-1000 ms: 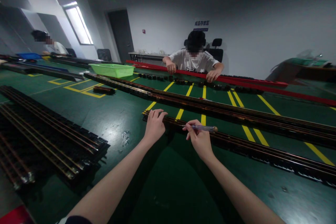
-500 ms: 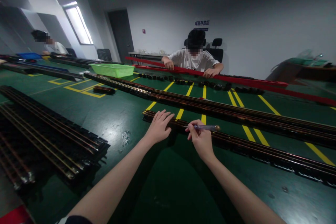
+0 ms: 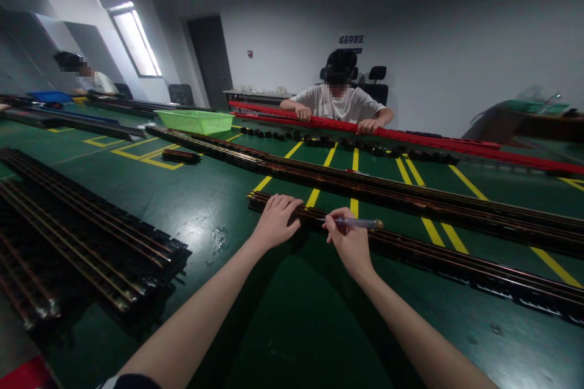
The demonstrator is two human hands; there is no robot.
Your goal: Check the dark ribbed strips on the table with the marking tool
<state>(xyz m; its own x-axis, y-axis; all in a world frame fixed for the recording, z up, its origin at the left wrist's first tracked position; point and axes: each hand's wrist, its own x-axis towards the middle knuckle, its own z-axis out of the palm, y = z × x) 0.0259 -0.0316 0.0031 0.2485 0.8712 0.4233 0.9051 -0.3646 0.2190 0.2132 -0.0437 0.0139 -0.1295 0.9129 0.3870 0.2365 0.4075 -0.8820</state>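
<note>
My left hand (image 3: pixel 276 219) lies on the left end of a long black strip (image 3: pixel 410 244) with copper-coloured lines along it. Its fingers are stretched out flat over the strip. To its right, my right hand (image 3: pixel 350 243) is closed in a pen-like grip around a slim clear-handled tool (image 3: pixel 365 223) with a brownish end. The tool's thin tip points left, at the strip's upper side; whether it touches cannot be made out. A second, longer black strip assembly (image 3: pixel 328 179) runs behind both hands, roughly parallel.
Several similar strips (image 3: pixel 91 219) lie side by side at left. A short piece (image 3: pixel 181 156) and a green basket (image 3: pixel 196 122) stand farther back. Across the green table (image 3: pixel 274 328), a co-worker (image 3: pixel 340 100) holds a long red bar (image 3: pixel 410 138). Another person (image 3: pixel 98 82) sits far left.
Across the table, the co-worker's hands and the red bar have shifted slightly to the right. My own hands and the tool have hardly moved.
</note>
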